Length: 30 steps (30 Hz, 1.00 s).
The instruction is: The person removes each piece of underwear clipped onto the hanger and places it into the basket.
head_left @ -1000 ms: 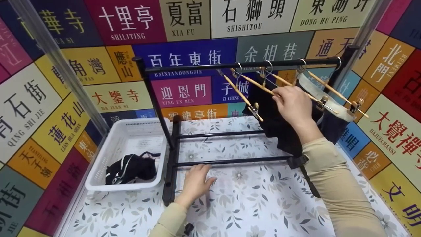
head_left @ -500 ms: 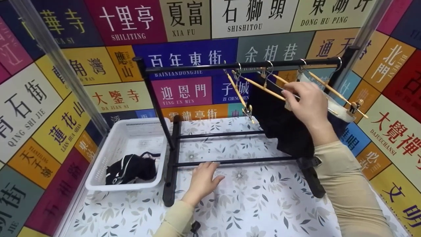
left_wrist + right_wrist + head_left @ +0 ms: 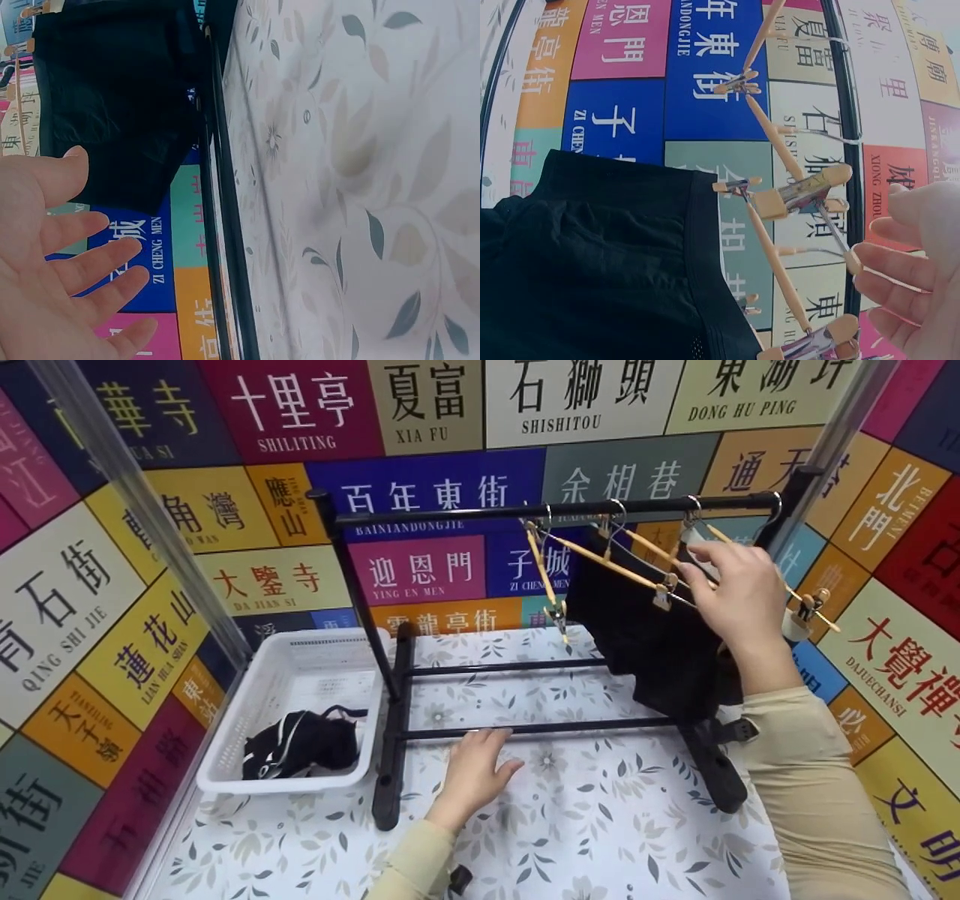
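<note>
Several wooden clip hangers (image 3: 604, 561) hang from the black rack rail (image 3: 465, 514). Black shorts (image 3: 637, 622) hang by the waistband from the clips, and fill the lower left of the right wrist view. My right hand (image 3: 739, 592) is at the front ends of the hangers on the right. In the right wrist view its fingers are loosely bent, and a fingertip meets the tip of a hanger (image 3: 853, 261) without a grip on it. My left hand (image 3: 476, 772) is held near the lower crossbar (image 3: 562, 727), fingers spread and holding nothing.
A white plastic basket (image 3: 214, 765) with a black garment (image 3: 307, 742) inside stands left of the rack. Behind my right hand hangs a garment with a pale waistband (image 3: 795, 626), mostly hidden. A leaf-patterned cloth (image 3: 570, 825) covers the table. Sign-printed panels surround it.
My right hand has moved right along the hangers, uncovering the shorts' front clip. The leftmost hanger has swung, its front end going left. My left hand has drifted slightly right.
</note>
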{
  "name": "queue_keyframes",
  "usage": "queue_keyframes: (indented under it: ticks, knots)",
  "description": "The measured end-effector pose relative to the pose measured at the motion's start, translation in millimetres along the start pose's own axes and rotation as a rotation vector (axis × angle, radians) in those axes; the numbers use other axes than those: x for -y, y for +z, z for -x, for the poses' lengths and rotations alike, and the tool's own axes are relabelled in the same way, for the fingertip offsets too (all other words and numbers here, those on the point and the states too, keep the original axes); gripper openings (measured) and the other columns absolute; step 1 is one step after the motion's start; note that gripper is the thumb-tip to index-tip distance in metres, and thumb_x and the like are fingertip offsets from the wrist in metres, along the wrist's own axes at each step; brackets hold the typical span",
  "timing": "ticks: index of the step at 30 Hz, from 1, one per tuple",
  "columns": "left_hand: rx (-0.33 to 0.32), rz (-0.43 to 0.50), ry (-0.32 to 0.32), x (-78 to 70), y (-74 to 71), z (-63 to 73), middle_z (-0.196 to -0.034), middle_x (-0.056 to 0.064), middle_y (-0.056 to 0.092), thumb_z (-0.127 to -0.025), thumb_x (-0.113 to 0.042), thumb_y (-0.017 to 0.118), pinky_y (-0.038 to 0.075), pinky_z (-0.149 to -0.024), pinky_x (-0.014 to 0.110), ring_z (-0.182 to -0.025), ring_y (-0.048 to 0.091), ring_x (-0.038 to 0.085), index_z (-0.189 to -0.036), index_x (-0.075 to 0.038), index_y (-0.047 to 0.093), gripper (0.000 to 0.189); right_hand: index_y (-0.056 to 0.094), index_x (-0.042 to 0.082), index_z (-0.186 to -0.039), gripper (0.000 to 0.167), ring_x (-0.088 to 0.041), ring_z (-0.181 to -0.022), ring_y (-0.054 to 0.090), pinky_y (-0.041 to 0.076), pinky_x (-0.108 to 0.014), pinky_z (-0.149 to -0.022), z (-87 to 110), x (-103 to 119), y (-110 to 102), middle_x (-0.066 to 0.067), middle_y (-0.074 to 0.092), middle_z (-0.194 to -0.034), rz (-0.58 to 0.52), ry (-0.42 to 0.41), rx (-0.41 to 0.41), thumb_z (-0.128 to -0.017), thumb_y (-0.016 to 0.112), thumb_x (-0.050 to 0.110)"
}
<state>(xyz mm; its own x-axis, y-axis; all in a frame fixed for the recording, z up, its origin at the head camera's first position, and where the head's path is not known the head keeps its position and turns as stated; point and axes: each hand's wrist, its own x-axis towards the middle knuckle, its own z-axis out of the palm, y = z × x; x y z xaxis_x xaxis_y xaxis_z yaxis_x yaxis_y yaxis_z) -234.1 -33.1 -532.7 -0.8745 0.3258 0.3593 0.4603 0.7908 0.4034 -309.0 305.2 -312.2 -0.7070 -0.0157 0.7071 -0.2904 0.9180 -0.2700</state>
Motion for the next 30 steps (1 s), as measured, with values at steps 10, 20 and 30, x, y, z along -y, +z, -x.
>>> queue_keyframes:
  ticks: [10, 20, 30]
  knots:
    - [-0.013, 0.025, 0.009, -7.1, 6.4, -1.5, -0.123, 0.008, 0.064, -0.091, -0.038, 0.069, 0.045, -0.089, 0.049, -0.111, 0.058, 0.030, -0.131, -0.010, 0.061, 0.050, 0.064, 0.008, -0.127, 0.037, -0.043, -0.110, 0.053, 0.038, -0.059, -0.092, 2.3, -9.3, -5.3, -0.018, 0.066, -0.117, 0.053, 0.108, 0.138, -0.096, 0.065, 0.028]
    - [-0.019, 0.022, 0.034, -14.5, 11.3, -3.3, -0.121, 0.007, 0.064, -0.092, -0.038, 0.069, 0.044, -0.090, 0.049, -0.111, 0.057, 0.029, -0.131, -0.011, 0.061, 0.049, 0.061, 0.008, -0.130, 0.041, -0.045, -0.105, 0.051, 0.036, -0.063, -0.088, 5.1, -22.6, -1.4, -0.020, 0.064, -0.118, 0.119, 0.138, 0.197, -0.095, 0.066, 0.030]
    - [-0.013, 0.006, 0.037, -23.3, 11.2, -6.0, -0.120, 0.006, 0.064, -0.091, -0.039, 0.070, 0.045, -0.089, 0.047, -0.110, 0.058, 0.028, -0.131, -0.012, 0.061, 0.049, 0.059, 0.006, -0.130, 0.041, -0.047, -0.105, 0.051, 0.037, -0.063, -0.083, 7.1, -28.7, 2.8, -0.022, 0.064, -0.115, 0.155, 0.164, 0.232, -0.094, 0.068, 0.025]
